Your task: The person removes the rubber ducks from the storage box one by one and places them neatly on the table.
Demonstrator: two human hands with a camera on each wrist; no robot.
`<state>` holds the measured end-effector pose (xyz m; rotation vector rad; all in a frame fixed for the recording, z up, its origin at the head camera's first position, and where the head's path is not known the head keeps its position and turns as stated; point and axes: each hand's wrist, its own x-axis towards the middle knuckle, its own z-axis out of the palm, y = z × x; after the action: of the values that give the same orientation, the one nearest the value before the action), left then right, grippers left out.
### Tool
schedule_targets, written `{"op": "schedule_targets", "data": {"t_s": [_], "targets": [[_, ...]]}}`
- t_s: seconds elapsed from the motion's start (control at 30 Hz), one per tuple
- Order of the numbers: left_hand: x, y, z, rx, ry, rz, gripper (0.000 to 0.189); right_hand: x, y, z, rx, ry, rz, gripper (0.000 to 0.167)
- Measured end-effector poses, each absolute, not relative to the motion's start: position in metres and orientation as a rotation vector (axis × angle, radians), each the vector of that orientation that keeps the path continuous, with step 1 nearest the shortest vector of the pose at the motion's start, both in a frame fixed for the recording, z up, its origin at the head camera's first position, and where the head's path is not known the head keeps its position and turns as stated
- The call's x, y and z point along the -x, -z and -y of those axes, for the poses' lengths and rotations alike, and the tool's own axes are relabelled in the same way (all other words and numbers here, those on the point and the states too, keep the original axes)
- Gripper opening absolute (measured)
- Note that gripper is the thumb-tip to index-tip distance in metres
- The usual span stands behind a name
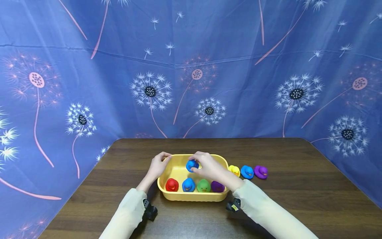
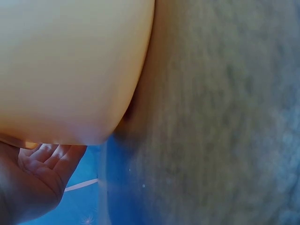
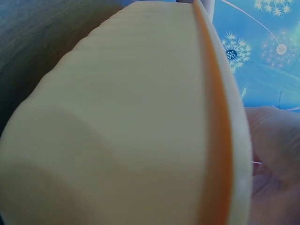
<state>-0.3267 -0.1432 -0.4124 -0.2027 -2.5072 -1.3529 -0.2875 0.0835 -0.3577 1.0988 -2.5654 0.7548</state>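
Observation:
A yellow plastic basin point(image 1: 195, 197) sits on the table. My left hand point(image 1: 157, 166) grips its back left rim; in the left wrist view, that hand's fingers point(image 2: 58, 161) show beside the basin wall point(image 2: 70, 70). Over the back half of the basin, my right hand point(image 1: 210, 167) pinches a blue rubber duck point(image 1: 191, 165) between thumb and fingers. Along the front inside stand a red duck point(image 1: 171, 185), another blue duck point(image 1: 188, 185), a green duck point(image 1: 203, 186) and a purple duck point(image 1: 217, 187), partly behind the right forearm. The basin wall point(image 3: 117, 117) hides the held duck in the right wrist view.
Right of the basin, a yellow duck point(image 1: 235, 170), a blue duck point(image 1: 247, 172) and a purple duck point(image 1: 261, 172) stand in a row on the brown wooden table point(image 1: 298, 186). A blue dandelion-print cloth point(image 1: 238, 83) hangs behind the table's back edge.

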Motion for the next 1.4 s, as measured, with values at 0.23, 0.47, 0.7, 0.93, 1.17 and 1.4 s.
{"op": "schedule_targets", "data": {"t_s": [0.23,0.47,0.7,0.93,1.17,1.4], "targets": [[0.328,0.413,0.143,0.205,1.353,2.512,0.016,0.287,0.359,-0.097,-1.079,-0.781,2.539,0.031],[0.326,0.412,0.143,0.196,1.362,2.511,0.016,0.287,0.36,-0.11,-1.027,-0.777,2.551,0.034],[0.324,0.411,0.142,0.199,1.355,2.511,0.016,0.287,0.357,-0.123,-1.032,-0.758,2.532,0.034],[0.324,0.412,0.142,0.178,1.355,2.521,0.016,0.28,0.351,-0.135,-1.034,-0.755,2.51,0.035],[0.325,0.412,0.142,0.184,1.354,2.511,0.015,0.277,0.346,-0.145,-1.019,-0.763,2.484,0.035],[0.327,0.413,0.143,0.192,1.356,2.51,0.015,0.278,0.349,-0.156,-0.999,-0.728,2.469,0.034]]}}
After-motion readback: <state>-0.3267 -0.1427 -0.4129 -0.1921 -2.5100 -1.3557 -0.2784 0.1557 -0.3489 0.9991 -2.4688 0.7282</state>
